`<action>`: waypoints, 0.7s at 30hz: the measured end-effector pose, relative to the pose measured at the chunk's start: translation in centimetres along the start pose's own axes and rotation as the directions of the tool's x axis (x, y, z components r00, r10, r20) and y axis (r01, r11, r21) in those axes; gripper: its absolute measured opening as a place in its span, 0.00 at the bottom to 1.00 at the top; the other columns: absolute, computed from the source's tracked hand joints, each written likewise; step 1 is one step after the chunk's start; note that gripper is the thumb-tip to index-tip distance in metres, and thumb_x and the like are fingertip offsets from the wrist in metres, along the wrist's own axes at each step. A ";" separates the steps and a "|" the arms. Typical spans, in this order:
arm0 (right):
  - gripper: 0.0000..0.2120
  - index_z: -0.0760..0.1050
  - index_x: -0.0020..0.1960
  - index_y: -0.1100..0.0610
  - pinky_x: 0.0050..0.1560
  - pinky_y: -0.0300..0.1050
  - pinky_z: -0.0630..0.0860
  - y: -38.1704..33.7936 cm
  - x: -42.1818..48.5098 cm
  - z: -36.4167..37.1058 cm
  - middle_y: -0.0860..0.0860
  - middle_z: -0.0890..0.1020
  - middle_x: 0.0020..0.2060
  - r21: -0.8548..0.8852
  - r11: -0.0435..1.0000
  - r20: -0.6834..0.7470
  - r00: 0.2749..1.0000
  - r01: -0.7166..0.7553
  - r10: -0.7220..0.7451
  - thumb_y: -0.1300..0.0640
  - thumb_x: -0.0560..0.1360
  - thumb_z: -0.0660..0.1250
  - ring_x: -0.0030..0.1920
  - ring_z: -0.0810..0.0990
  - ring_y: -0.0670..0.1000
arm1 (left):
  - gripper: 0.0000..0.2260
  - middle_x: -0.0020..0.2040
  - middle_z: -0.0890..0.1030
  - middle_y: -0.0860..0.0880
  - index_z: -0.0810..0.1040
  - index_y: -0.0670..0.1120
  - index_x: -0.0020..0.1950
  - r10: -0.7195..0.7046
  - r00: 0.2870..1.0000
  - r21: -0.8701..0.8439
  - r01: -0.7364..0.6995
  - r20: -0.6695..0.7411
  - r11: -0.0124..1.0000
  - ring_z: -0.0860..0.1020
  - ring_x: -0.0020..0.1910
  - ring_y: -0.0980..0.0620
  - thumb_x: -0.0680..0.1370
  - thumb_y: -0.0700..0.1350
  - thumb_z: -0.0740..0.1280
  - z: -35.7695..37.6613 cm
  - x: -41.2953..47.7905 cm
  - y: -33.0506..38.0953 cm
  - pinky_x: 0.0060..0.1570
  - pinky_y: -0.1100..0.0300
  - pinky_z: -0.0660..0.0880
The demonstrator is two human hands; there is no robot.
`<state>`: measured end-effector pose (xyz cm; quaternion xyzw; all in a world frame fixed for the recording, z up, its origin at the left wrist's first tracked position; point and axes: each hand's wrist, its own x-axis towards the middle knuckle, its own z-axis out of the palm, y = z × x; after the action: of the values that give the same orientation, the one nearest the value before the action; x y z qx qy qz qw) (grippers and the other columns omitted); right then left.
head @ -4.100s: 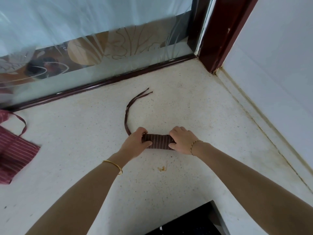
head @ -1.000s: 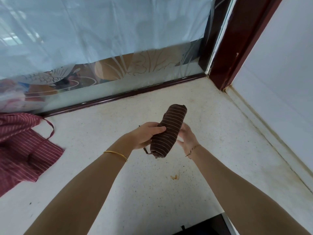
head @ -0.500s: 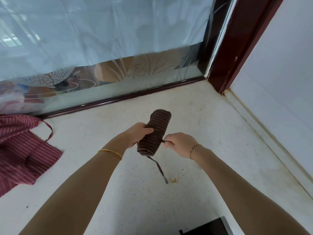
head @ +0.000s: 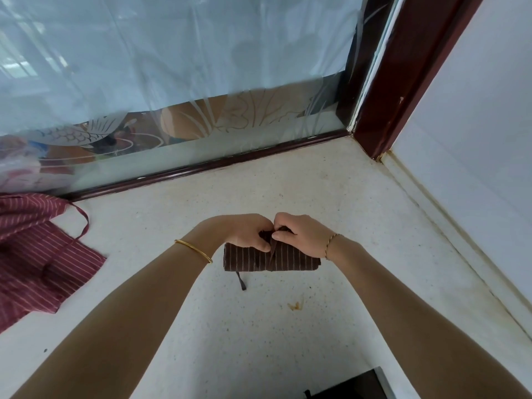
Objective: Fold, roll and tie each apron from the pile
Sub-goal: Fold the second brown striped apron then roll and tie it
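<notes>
A dark brown striped apron roll [head: 253, 260] lies crosswise on the speckled white counter [head: 259, 326] in front of me. Its strap [head: 273, 254] runs around the roll's middle, and one strap end [head: 241, 281] hangs out below the roll's left part. My left hand [head: 247, 233] and my right hand [head: 302, 236] meet on top of the roll, fingers curled and pinching the strap where it crosses. The knot itself is hidden under my fingers.
A red striped apron [head: 37, 260] lies spread at the counter's left edge. A glass partition with a dark wooden frame [head: 201, 168] closes the back, a white wall [head: 475, 168] the right. A small orange scrap [head: 296, 305] lies near the roll. A dark object [head: 345, 387] sits at the bottom edge.
The roll was held upright in the air with my right hand pulling the strap; now it lies flat on the counter and both hands pinch the strap on top.
</notes>
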<state>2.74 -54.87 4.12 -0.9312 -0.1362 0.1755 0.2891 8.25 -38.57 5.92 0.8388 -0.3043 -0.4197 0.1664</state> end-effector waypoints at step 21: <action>0.13 0.73 0.37 0.63 0.45 0.56 0.78 3.6 0.8 1.8 0.57 0.78 0.31 0.805 0.347 0.190 0.764 -0.481 0.617 0.61 0.79 0.61 0.38 0.77 0.56 | 0.18 0.57 0.72 0.49 0.71 0.45 0.61 0.226 0.796 0.445 0.061 -0.562 0.893 0.70 0.55 0.52 0.78 0.55 0.63 5.6 0.8 0.1 0.52 0.59 0.74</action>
<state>3.34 -56.62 0.42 -0.6861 0.3038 0.2348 0.6179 4.06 -39.27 2.17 0.9286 -0.3601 -0.0443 0.0782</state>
